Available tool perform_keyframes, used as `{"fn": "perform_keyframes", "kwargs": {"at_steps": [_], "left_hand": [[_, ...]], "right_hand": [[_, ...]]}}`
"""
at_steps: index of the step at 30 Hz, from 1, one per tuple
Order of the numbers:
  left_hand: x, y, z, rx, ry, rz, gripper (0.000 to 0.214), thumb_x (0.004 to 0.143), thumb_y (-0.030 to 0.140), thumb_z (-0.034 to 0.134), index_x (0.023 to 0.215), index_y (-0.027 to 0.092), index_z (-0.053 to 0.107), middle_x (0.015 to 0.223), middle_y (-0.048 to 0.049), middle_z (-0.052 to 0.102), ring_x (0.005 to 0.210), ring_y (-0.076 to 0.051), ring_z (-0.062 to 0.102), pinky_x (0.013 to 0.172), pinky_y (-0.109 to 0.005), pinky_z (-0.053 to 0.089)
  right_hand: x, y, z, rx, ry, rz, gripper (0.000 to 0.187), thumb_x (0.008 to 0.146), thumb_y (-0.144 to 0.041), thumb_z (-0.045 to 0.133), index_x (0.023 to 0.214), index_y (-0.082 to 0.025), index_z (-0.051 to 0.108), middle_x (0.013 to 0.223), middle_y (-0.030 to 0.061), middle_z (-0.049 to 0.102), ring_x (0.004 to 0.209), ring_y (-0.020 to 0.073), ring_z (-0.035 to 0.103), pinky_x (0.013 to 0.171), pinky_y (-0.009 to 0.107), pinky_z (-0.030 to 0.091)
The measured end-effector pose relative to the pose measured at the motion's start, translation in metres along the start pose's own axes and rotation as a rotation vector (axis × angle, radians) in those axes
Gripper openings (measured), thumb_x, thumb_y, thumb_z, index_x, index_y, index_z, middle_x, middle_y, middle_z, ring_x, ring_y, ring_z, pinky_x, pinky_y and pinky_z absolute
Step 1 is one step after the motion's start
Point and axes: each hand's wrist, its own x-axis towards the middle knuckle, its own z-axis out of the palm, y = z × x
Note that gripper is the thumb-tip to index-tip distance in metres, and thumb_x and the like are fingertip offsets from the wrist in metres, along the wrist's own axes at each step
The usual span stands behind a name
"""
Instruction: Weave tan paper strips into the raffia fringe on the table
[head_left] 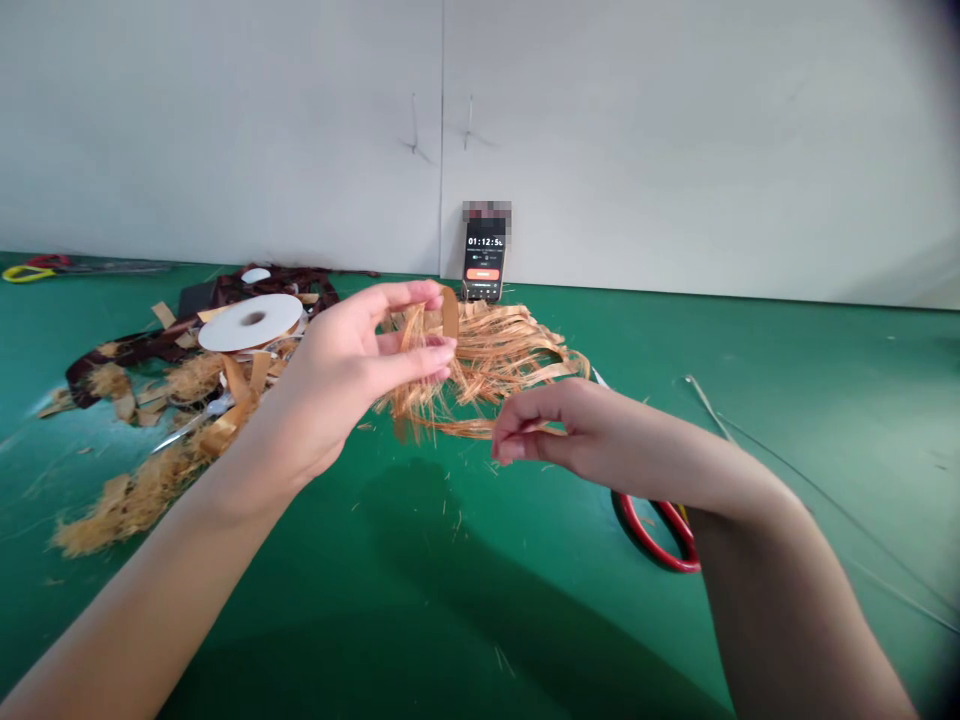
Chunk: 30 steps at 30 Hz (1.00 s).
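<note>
Evidently, in the head view, the frayed tan ribbon (450, 314) has its flat band standing nearly upright, long axis running up and down, while loose threads hang below toward the green table (465, 620). Behind it, a heap of fringed strips (517, 345) points mostly sideways, with a phone (484, 258) propped against the wall just beyond. To the left lie a white spool (281, 322), dark brown ribbon (105, 362) and fraying scraps (124, 510); farther off are yellow-and-red-handled scissors (56, 264). Red-handled scissors (637, 534) sit partly hidden by the right forearm, near a thin wire (709, 410). The left hand (341, 350) pinches the ribbon between thumb and fingers, the band at the fingertips. The right hand (574, 425) curls beside a trailing strand, apart from the band; whether it grips that strand, I cannot tell.
</note>
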Motion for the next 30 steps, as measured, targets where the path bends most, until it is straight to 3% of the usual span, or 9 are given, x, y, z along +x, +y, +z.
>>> {"fn": "perform_keyframes", "kwargs": {"at_steps": [7, 11, 15, 20, 22, 24, 26, 28, 30], "left_hand": [[0.008, -0.007, -0.009, 0.117, -0.085, 0.041, 0.052, 0.062, 0.019, 0.082, 0.11, 0.029, 0.066, 0.136, -0.001, 0.054, 0.093, -0.025, 0.069, 0.061, -0.027, 0.062], [0.007, -0.007, -0.01, 0.116, -0.133, 0.014, 0.055, 0.063, 0.018, 0.081, 0.113, 0.031, 0.064, 0.137, -0.0008, 0.053, 0.093, -0.025, 0.069, 0.061, -0.027, 0.063], [0.005, -0.004, -0.009, 0.094, -0.179, -0.021, 0.055, 0.064, 0.019, 0.081, 0.114, 0.03, 0.062, 0.143, -0.0015, 0.047, 0.097, -0.027, 0.068, 0.064, -0.029, 0.064], [0.006, -0.004, -0.009, 0.143, -0.192, -0.027, 0.056, 0.065, 0.019, 0.08, 0.116, 0.029, 0.06, 0.144, -0.003, 0.046, 0.098, -0.027, 0.068, 0.059, -0.027, 0.064], [0.007, -0.004, -0.009, 0.176, -0.203, -0.026, 0.058, 0.065, 0.019, 0.08, 0.118, 0.029, 0.058, 0.147, -0.0028, 0.043, 0.098, -0.026, 0.068, 0.057, -0.025, 0.063], [0.007, -0.004, -0.009, 0.204, -0.208, -0.039, 0.06, 0.065, 0.019, 0.08, 0.12, 0.029, 0.057, 0.145, -0.004, 0.045, 0.096, -0.025, 0.069, 0.057, -0.024, 0.062], [0.006, -0.003, -0.008, 0.22, -0.204, -0.064, 0.062, 0.065, 0.018, 0.08, 0.122, 0.028, 0.056, 0.141, -0.0054, 0.049, 0.094, -0.025, 0.07, 0.058, -0.025, 0.062], [0.006, -0.002, -0.007, 0.226, -0.199, -0.074, 0.063, 0.065, 0.018, 0.08, 0.122, 0.028, 0.056, 0.141, -0.005, 0.049, 0.092, -0.024, 0.07, 0.06, -0.026, 0.063], [0.005, -0.002, -0.007, 0.229, -0.203, -0.063, 0.063, 0.065, 0.018, 0.08, 0.122, 0.03, 0.056, 0.146, -0.0033, 0.044, 0.091, -0.023, 0.07, 0.062, -0.028, 0.063]], "right_hand": [[-0.015, 0.001, -0.02, 0.302, 0.208, -0.157, 0.013, 0.085, -0.03, 0.063, 0.076, -0.021, 0.067, 0.082, 0.0004, 0.068, 0.08, 0.0135, 0.063, 0.071, 0.026, 0.05], [-0.017, 0.0, -0.02, 0.526, 0.409, -0.25, 0.011, 0.085, -0.031, 0.066, 0.076, -0.025, 0.071, 0.105, 0.0009, 0.069, 0.11, 0.0178, 0.06, 0.088, 0.028, 0.051], [-0.013, -0.002, -0.015, 0.611, 0.441, -0.367, 0.014, 0.086, -0.026, 0.064, 0.074, -0.026, 0.072, 0.121, -0.0001, 0.065, 0.129, 0.0219, 0.048, 0.1, 0.034, 0.046], [-0.014, -0.006, -0.014, 0.759, 0.484, -0.48, 0.016, 0.086, -0.028, 0.062, 0.072, -0.029, 0.068, 0.113, -0.0039, 0.069, 0.098, 0.018, 0.066, 0.088, 0.035, 0.052], [-0.016, -0.008, -0.016, 0.787, 0.533, -0.445, 0.015, 0.085, -0.029, 0.061, 0.071, -0.029, 0.066, 0.107, -0.0054, 0.07, 0.057, 0.0085, 0.061, 0.062, 0.029, 0.052], [-0.018, -0.01, -0.017, 0.775, 0.587, -0.376, 0.017, 0.086, -0.03, 0.058, 0.071, -0.028, 0.066, 0.098, -0.0053, 0.07, 0.034, 0.0007, 0.033, 0.044, 0.025, 0.04], [-0.018, -0.011, -0.018, 0.69, 0.632, -0.279, 0.016, 0.086, -0.033, 0.06, 0.073, -0.026, 0.068, 0.088, -0.0031, 0.071, 0.034, 0.0003, 0.021, 0.041, 0.025, 0.031], [-0.014, -0.012, -0.017, 0.521, 0.641, -0.144, 0.009, 0.077, -0.033, 0.07, 0.079, -0.024, 0.071, 0.085, 0.0002, 0.071, 0.039, 0.0025, 0.029, 0.041, 0.025, 0.03], [-0.009, -0.011, -0.014, 0.306, 0.664, 0.008, 0.029, 0.065, -0.031, 0.079, 0.093, -0.023, 0.072, 0.089, 0.0025, 0.072, 0.043, 0.0051, 0.036, 0.042, 0.025, 0.031]]}}
